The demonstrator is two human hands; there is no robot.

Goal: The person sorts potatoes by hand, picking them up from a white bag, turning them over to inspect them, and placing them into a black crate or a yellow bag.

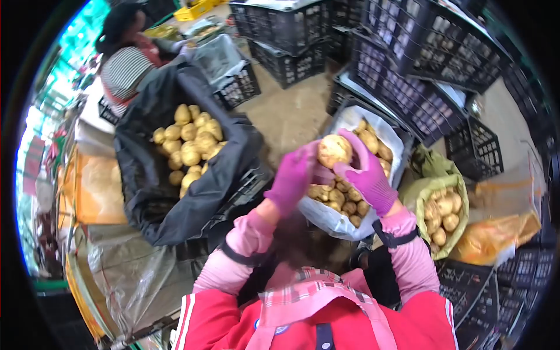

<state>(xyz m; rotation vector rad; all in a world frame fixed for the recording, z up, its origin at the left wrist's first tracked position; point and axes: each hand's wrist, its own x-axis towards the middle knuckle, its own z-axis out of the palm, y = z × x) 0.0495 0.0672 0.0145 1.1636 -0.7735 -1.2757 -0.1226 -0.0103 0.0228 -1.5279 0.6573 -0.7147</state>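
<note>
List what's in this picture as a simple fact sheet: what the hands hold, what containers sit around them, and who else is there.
held: potato, lifted between both gloved hands
left hand: purple glove, against the potato's left side
right hand: purple glove, fingers over its top and right
below hands: white-lined crate of potatoes
left side: black-lined crate of potatoes
right side: green sack of potatoes, orange bag
behind: stacked black crates
other person: striped top, beyond the black-lined crate
</note>
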